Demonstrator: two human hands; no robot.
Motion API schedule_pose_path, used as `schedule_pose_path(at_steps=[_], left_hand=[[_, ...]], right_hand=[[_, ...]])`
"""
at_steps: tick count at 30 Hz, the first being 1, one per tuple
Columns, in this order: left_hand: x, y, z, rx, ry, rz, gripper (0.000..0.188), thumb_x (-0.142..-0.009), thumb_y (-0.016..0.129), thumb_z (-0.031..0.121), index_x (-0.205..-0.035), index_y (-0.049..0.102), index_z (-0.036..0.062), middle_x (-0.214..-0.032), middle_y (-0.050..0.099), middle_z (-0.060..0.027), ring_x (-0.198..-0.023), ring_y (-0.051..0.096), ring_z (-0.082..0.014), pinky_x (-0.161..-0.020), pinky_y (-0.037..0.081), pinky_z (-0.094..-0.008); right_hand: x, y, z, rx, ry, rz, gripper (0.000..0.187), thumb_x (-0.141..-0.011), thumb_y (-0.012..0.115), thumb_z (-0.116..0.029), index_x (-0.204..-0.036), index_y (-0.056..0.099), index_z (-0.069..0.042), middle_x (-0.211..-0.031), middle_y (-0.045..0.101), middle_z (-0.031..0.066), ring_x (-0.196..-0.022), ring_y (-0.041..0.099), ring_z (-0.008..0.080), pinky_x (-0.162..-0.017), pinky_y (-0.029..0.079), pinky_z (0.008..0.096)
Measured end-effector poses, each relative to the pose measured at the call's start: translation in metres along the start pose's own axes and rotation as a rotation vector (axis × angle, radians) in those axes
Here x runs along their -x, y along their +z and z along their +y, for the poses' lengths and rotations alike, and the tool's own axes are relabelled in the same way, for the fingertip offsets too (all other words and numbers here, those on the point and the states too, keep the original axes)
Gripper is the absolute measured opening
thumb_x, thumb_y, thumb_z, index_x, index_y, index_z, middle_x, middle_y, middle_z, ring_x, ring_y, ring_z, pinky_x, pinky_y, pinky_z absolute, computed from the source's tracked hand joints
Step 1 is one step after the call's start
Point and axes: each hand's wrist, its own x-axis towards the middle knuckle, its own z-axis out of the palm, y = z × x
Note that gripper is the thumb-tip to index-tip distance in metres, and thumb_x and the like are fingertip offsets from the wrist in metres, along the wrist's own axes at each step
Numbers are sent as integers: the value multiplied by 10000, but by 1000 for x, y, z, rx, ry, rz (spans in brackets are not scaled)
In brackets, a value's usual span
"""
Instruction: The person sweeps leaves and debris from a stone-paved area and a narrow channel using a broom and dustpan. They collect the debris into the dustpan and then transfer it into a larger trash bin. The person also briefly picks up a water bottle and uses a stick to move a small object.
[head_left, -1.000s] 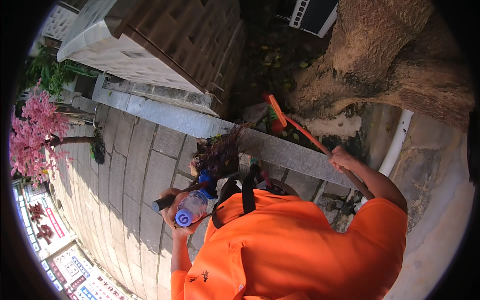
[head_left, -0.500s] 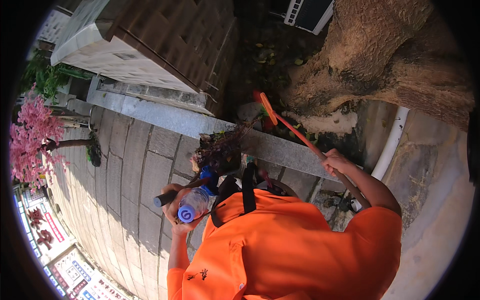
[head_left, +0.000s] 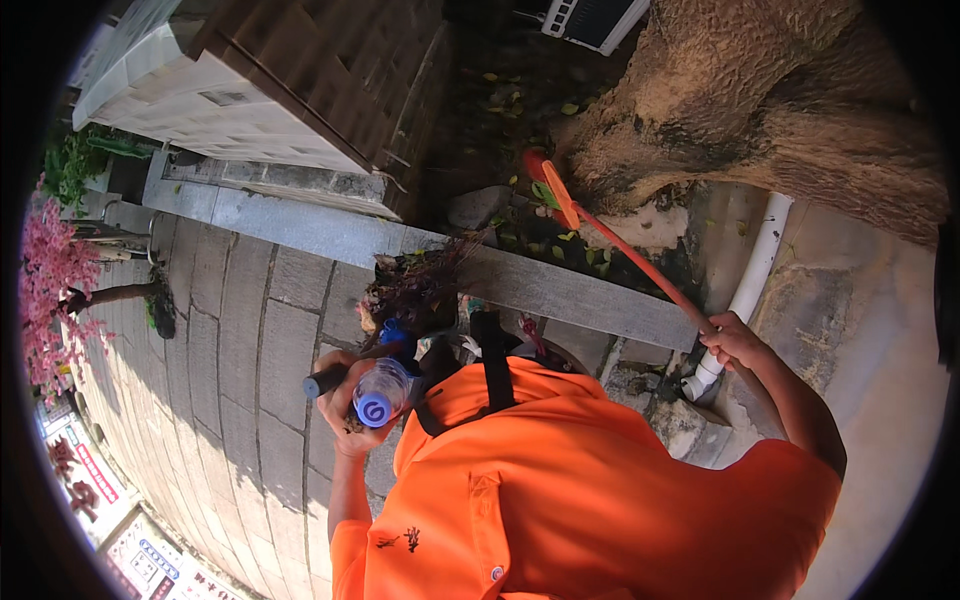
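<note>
Right grip (head_left: 732, 342) closed round the pole (head_left: 640, 259), whose long axis slants away up-left, its orange head (head_left: 561, 195) near the tree (head_left: 720, 120). Left grip (head_left: 338, 404), well apart from pole, wrapped about bottle (head_left: 384, 386) and dark stick (head_left: 325, 381).

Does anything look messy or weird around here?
Yes, two things. Yellowish leaves lie scattered on the dark ground beside the tree trunk, so that patch looks untidy. Also, the left hand holds a clear bottle and a dark handle together, which seems an awkward handful.
</note>
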Motion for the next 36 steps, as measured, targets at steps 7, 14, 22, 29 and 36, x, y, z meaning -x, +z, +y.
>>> schedule_pose_path(at_steps=[7,14,22,29,36], left_hand=[[3,-1,0,-7,-39,-34,560,-479,826,284,-945,632,39,-957,526,-106,-816,547,-271,-691,449,-378],[5,-4,-6,16,-68,-40,539,-451,785,227,-939,643,48,-914,526,-114,-774,529,-267,-695,431,-379],[-5,-5,-3,-2,-27,-65,531,-461,798,208,-942,641,48,-899,522,-105,-762,534,-267,-686,429,-378],[1,-5,-10,34,-40,-41,538,-452,806,206,-939,642,49,-889,517,-104,-763,535,-270,-683,434,-371],[-2,-7,-7,-22,-35,-47,537,-453,815,204,-940,643,54,-900,513,-100,-774,529,-263,-685,432,-372]], right_hand=[[-26,-16,117,468,21,264,60,-765,546,-47,-731,513,-11,-524,513,76,-375,519,174,-315,402,328],[-51,50,173,27,-63,82,35,-791,541,-43,-780,511,-27,-520,470,39,-363,474,133,-299,351,308],[2,75,140,-420,64,15,119,-811,594,-57,-884,509,-97,-566,437,-25,-394,365,32,-336,276,218],[14,45,151,144,-12,156,47,-796,573,-70,-783,527,-71,-547,446,-9,-376,406,68,-314,322,253],[-46,43,71,30,14,-83,107,-813,559,-65,-749,476,-42,-545,452,9,-373,417,84,-316,342,279]])
